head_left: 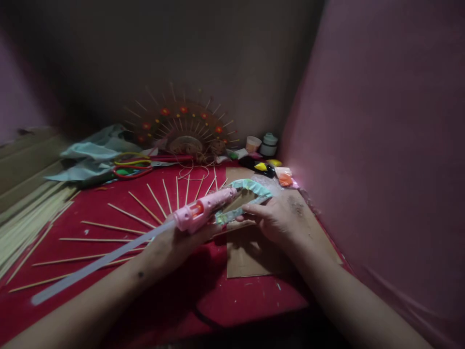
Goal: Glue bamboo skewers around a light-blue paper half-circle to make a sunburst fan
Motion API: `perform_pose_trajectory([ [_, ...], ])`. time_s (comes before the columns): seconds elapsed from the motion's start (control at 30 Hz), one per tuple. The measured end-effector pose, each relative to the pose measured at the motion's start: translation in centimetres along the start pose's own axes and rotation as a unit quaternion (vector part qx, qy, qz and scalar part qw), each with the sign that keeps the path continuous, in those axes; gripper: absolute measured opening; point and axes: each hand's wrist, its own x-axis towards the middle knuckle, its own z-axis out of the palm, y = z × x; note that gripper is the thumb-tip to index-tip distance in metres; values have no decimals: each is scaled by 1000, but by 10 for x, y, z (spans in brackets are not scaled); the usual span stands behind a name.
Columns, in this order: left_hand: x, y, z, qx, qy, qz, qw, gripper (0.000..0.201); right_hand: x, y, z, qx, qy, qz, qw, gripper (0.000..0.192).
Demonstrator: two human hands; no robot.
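Note:
My left hand is wrapped round a pink hot glue gun. A long translucent glue stick sticks out of its back end, over my forearm. The gun's nozzle points right, at or very near the inner edge of a half-ring covered in pale blue, wrinkled material. My right hand pinches this half-ring at its right end, above a cardboard sheet. Thin wooden sticks fan out on the red table, their inner ends partly hidden behind my left hand and the gun.
Scissors and light blue cloth lie at the back left, with a bundle of sticks below. A fan-shaped ornament with red flowers stands behind. A cup, a jar and colourful packets sit at the back right.

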Motion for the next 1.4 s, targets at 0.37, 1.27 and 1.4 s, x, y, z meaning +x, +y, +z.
perform_pose_trajectory([
  [0.37,-3,-9,3,-7,-65,22,998,50,-7,5,3,-54,5,-19,998,24],
  [1.27,-2,-8,5,14,-59,-7,998,51,-12,-4,2,-109,54,-66,990,9],
  [1.4,-4,-11,5,33,-59,3,998,50,-11,-3,2,-107,60,-63,990,9],
])
